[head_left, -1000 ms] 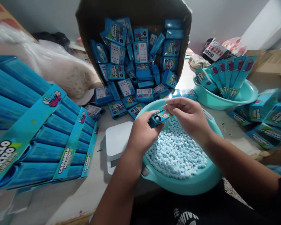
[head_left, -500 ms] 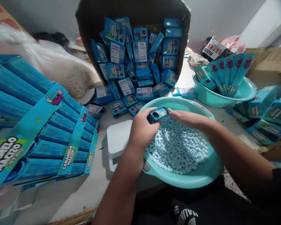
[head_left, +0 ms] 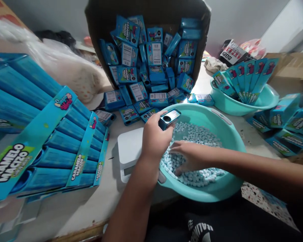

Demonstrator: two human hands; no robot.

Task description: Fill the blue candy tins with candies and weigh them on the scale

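Observation:
My left hand (head_left: 157,136) is wrapped round a small blue candy box (head_left: 171,116), held over the left rim of a turquoise tub (head_left: 238,148). A round dark hole shows in the box's upward face. Inside the tub lies a mass of pale blue candies (head_left: 207,176). My right hand (head_left: 188,154) reaches down among them, thumb and fingers apart, the fingertips touching the candies. Whether any candies are in its palm is hidden. Under my left wrist, a white kitchen scale (head_left: 130,148) is partly covered.
Several blue candy boxes fill a cardboard carton (head_left: 204,43) lying open at the back. A large display of blue boxes (head_left: 47,141) stands on the left. To the right, a smaller turquoise basin (head_left: 247,107) holds tall printed cards (head_left: 249,79), beside stacked blue cartons (head_left: 288,124).
My right hand has left the box's side and dropped down and left into the candies. My left hand keeps the box over the tub's rim, now tilted somewhat differently.

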